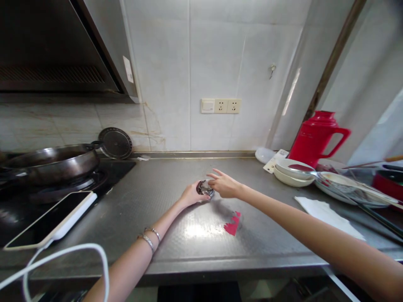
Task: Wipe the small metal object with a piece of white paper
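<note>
The left hand [189,195] grasped a small, shiny container [204,189] from its left side, around the middle of the bench [170,176]. The right hand [224,185] was at the container's right, some fingers raised, others bent by its top; whether it pinched anything, I could not tell. A red scrap [232,225] lay nearer, to the right. At left, a pan [63,163] sat on the stove [121,167], a phone [44,224] nearer. At far right stood a flask [310,140], with bowls [291,179] and a napkin [329,216] nearer.
</note>
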A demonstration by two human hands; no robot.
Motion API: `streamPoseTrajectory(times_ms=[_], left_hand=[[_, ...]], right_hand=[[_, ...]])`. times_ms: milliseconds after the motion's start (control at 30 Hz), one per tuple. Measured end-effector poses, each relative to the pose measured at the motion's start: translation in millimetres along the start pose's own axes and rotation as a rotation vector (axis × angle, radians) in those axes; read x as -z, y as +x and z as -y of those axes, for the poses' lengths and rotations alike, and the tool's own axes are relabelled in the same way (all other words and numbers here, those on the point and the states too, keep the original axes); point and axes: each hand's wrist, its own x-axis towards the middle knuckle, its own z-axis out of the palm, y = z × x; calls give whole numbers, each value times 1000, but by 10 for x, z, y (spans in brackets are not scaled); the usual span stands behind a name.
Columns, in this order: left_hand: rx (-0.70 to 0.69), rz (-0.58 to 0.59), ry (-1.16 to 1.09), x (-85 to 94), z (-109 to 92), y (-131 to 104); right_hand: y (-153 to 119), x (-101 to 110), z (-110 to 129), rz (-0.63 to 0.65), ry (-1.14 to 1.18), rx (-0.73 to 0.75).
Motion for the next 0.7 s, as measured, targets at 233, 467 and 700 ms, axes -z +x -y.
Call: streamPoseTrajectory(times_ms=[233, 467, 700], left_hand=[[-9, -10, 47, 10, 13, -19], [-54, -2, 75, 19, 4, -13], [-13, 16, 73, 37, -36, -11]], right_hand=[[198, 174, 318, 140, 165, -180], [380, 249, 435, 172, 516, -512], [612, 188, 536, 38, 876, -865]])
